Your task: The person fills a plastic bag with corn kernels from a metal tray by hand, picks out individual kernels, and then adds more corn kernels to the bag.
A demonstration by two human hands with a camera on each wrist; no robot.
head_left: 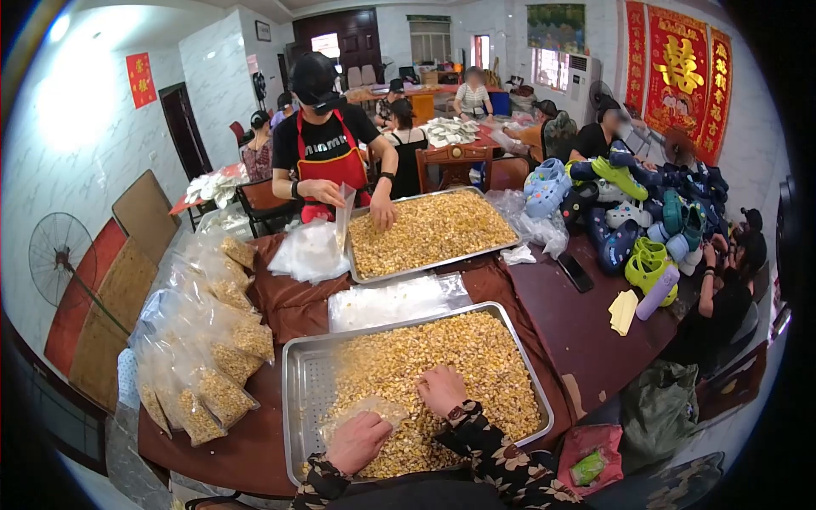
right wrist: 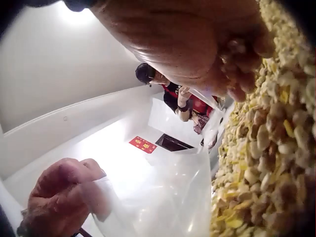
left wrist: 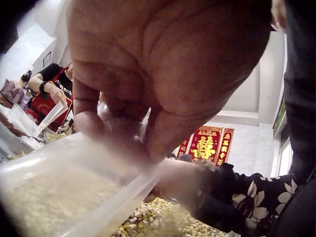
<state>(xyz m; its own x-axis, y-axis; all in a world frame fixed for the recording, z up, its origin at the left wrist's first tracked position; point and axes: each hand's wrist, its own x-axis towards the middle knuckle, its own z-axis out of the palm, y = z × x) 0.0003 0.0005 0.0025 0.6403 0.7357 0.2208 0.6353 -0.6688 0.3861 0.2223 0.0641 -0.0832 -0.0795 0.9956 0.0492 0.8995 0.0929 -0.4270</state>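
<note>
The person's left hand (head_left: 357, 440) pinches the edge of a clear plastic bag (left wrist: 59, 187), which lies over the left part of the near tray (head_left: 304, 387) with some of the grain mix (head_left: 484, 365) showing through its film. The right hand (head_left: 442, 391) is down in the mix just beside it, its fingers curled round what look like loose pieces, though the close wrist view is blurred enough that the amount caught cannot be told. The step in hand seems to be filling the bag by handfuls. The next move would call for the left hand to keep the mouth wide and low while the right hand brings its load over and lets go inside, not on the rim; the limp film could fold shut and spill some. Just beyond the near tray lie flat, empty bags (head_left: 399, 302), and behind those is a second tray (head_left: 433, 263) of the same mix, where a person in a red apron (head_left: 327, 140) reaches in with one hand and holds a bag in the other. Filled bags (head_left: 204, 395) are heaped left of the near tray, while a phone (head_left: 575, 272) and a pile of shoes (head_left: 625, 212) lie beyond it to the right.
</note>
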